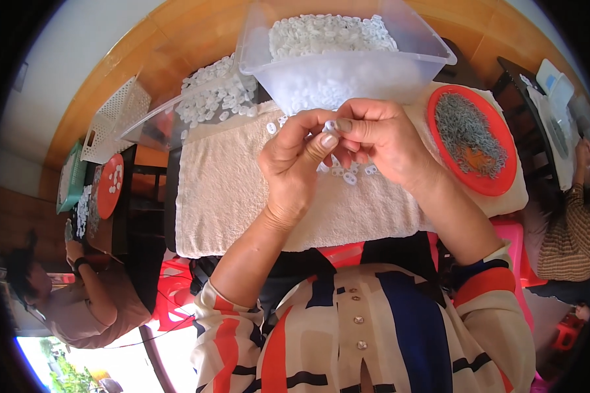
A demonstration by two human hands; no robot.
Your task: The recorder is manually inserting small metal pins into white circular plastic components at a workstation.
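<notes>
Over the towel-covered table, my left hand [294,160] and my right hand [388,141] meet fingertip to fingertip. Between their thumbs and forefingers is a small white oval plastic piece [330,126], pinched by both hands. Several like white pieces [350,177] lie on the beige towel [236,190] just below and behind my fingers. To the right, a red round tray [436,134] holds a heap of small grey-blue slender parts [469,128], with an orange patch among them. Beyond my hands stands a clear plastic bin [347,62] filled with white pieces.
Left of the bin, a tilted clear container [154,124] has white pieces in it. At the far left, a person [88,295] sits by a table with a red tray [105,203], a white basket [105,134] and a green basket [70,177]. Another person's sleeve [570,229] shows at far right.
</notes>
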